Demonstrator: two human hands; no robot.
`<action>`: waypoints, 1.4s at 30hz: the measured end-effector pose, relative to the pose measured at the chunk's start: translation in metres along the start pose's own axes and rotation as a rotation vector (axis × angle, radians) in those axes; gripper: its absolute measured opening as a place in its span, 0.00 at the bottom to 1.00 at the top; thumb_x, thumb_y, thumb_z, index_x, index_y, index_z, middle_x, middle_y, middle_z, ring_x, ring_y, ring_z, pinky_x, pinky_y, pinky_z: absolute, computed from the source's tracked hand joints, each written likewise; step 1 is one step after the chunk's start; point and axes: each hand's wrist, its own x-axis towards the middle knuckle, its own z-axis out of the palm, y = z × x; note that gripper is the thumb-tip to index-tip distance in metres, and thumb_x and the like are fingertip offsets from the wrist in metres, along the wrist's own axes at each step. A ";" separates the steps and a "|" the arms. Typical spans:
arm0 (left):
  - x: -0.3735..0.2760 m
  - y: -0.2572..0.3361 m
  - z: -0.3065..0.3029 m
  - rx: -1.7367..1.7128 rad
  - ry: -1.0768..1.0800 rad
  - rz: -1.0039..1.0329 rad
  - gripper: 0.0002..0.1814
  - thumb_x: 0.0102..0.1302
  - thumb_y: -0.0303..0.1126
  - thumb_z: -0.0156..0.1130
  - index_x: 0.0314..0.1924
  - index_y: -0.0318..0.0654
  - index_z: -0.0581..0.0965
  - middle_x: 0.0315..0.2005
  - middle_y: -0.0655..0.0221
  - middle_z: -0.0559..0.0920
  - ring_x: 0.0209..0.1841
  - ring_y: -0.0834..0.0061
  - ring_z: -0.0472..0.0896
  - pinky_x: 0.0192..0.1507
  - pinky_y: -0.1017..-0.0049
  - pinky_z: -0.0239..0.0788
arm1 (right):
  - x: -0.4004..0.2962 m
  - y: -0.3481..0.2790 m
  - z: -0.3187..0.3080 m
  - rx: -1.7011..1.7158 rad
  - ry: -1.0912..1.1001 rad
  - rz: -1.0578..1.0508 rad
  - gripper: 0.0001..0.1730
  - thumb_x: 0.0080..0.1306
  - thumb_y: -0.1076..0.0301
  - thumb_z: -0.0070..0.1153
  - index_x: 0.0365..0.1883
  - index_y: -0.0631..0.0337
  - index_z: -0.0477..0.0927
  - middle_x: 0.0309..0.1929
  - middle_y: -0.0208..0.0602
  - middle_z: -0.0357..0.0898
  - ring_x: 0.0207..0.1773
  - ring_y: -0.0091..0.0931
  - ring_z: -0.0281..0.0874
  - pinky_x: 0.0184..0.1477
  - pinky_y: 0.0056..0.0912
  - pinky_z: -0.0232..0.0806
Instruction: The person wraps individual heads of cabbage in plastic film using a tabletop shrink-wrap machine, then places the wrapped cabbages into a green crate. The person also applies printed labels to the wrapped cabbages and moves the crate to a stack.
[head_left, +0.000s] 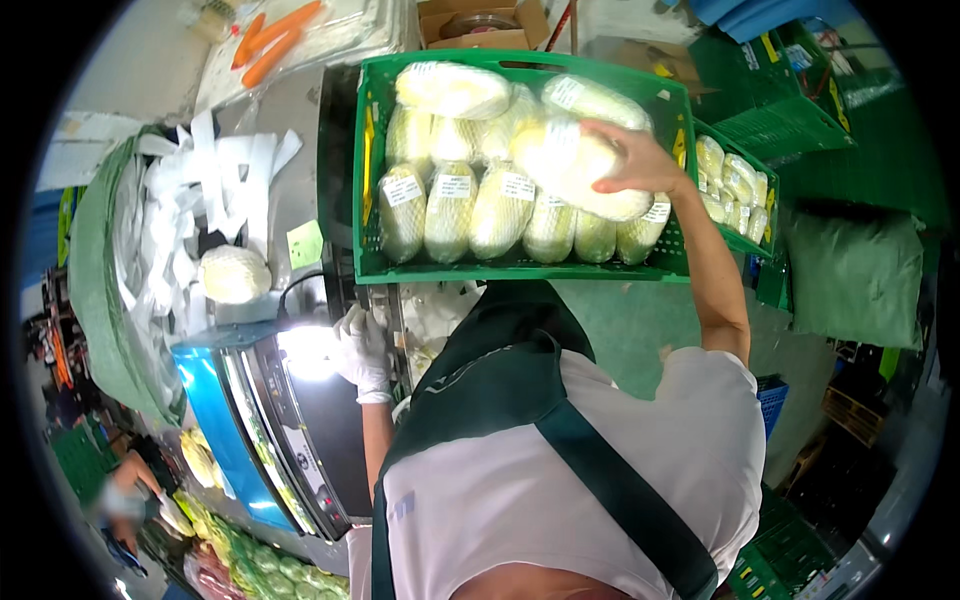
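My bare right hand grips the right end of a napa cabbage in foam netting and clear film, with a white label on it. It lies tilted over the other packed cabbages in a green plastic crate. Below it stands a row of labelled cabbages, and more lie behind. My left hand, in a white glove, is at the bench edge beside the black top of a film-wrapping machine. Its fingers are bent, and whether they hold anything is hard to see.
Left of the crate, a netted cabbage sits by a green sack of white foam netting. Carrots lie at the back left. Another crate of cabbages stands at right. A person is at lower left.
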 end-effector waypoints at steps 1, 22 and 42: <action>-0.002 0.000 0.001 0.013 -0.014 -0.022 0.12 0.52 0.28 0.64 0.36 0.48 0.73 0.35 0.75 0.79 0.35 0.70 0.78 0.33 0.71 0.71 | 0.002 -0.002 -0.003 0.108 0.061 0.016 0.46 0.38 0.65 0.70 0.59 0.58 0.67 0.59 0.36 0.67 0.61 0.28 0.62 0.61 0.30 0.57; 0.006 0.004 -0.006 -0.260 -0.010 -0.312 0.10 0.53 0.26 0.63 0.36 0.43 0.75 0.38 0.72 0.79 0.38 0.68 0.77 0.40 0.70 0.68 | 0.048 -0.010 0.090 0.229 -0.252 0.106 0.47 0.39 0.73 0.70 0.61 0.62 0.63 0.57 0.38 0.67 0.59 0.28 0.64 0.61 0.29 0.55; 0.271 0.272 0.184 -0.134 -0.438 1.043 0.40 0.51 0.42 0.63 0.62 0.40 0.59 0.63 0.58 0.57 0.63 0.60 0.58 0.63 0.62 0.49 | -0.101 0.004 -0.030 0.012 0.695 0.417 0.47 0.36 0.70 0.70 0.58 0.66 0.66 0.51 0.43 0.73 0.52 0.28 0.71 0.56 0.27 0.62</action>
